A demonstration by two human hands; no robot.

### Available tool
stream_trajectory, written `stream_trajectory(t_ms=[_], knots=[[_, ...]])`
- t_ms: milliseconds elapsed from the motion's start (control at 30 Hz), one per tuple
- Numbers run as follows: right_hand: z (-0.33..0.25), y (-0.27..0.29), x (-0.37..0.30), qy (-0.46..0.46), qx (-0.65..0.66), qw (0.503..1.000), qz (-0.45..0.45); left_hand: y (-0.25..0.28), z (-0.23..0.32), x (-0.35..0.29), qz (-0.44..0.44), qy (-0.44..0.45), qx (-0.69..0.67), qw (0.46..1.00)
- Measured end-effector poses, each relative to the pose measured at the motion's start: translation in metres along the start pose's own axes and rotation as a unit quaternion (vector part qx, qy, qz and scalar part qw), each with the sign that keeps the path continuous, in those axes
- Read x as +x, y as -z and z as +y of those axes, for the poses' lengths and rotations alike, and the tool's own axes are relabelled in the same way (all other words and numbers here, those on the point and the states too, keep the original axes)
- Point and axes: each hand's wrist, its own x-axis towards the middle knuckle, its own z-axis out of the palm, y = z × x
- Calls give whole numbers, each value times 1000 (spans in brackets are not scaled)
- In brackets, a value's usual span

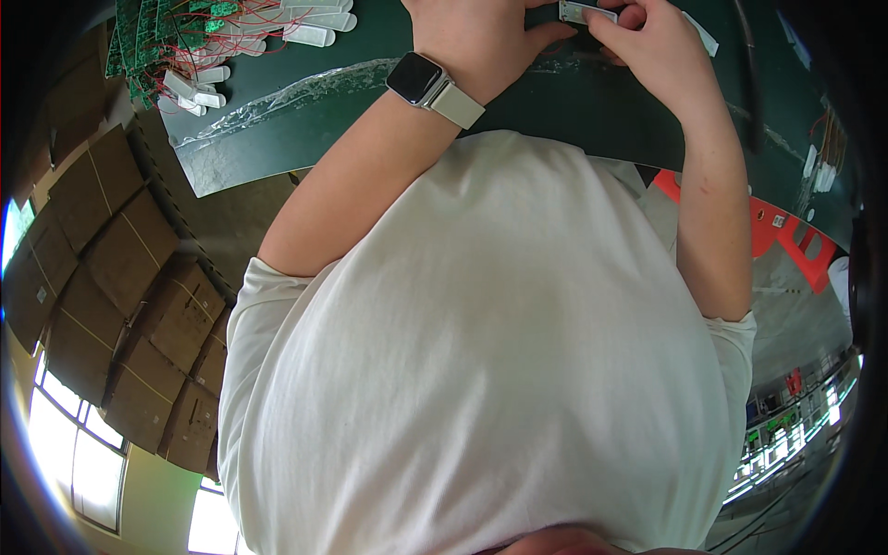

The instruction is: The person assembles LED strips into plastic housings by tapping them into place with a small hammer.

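Observation:
At the top edge, my two hands meet over a small, flat white casing (575,13) with a silvery end. My right hand (652,37) pinches it, thumb on its upper face and curled fingers beneath. From the other side my left hand (481,37), closed in a loose pinch, has its thumb and forefinger at the casing's left end. The upper part of this hand is cut off by the picture, so its full grip is hidden. A watch with a pale strap (456,105) is on my left wrist. Below both hands lies the dark green tabletop (370,120).
Green circuit boards (139,42) and several white casings (310,35) with thin red wires pile up at the far left. More wired white parts (821,171) lie at the right edge. A dark cable (747,74) crosses beside my right hand. Brown cartons (129,250) stand left.

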Motion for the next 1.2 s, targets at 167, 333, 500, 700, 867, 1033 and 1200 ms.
stream_trajectory(t_ms=[167, 333, 500, 700, 867, 1033, 1200], knots=[[-20, 11, -7, -7, -20, 999, -27, 1, 1, 1, -12, -5, 11, 1000], [-17, 4, 0, -27, -36, 999, -28, 3, 3, 1, -18, 6, 12, 1000], [-19, 4, -1, -34, -31, 999, -21, 3, 3, 1, -22, 13, -9, 1000], [-15, -2, 1, -31, -23, 999, -18, -3, -1, -2, -5, 10, 10, 1000], [-13, 4, -4, -10, -7, 1000, -10, -3, 2, 0, 9, -7, 16, 1000], [-14, -4, 1, -36, -22, 999, -7, -2, -1, -2, 3, 6, 20, 1000], [-12, -1, -1, -37, -33, 999, -2, 4, 6, 0, -4, 2, 11, 1000]])
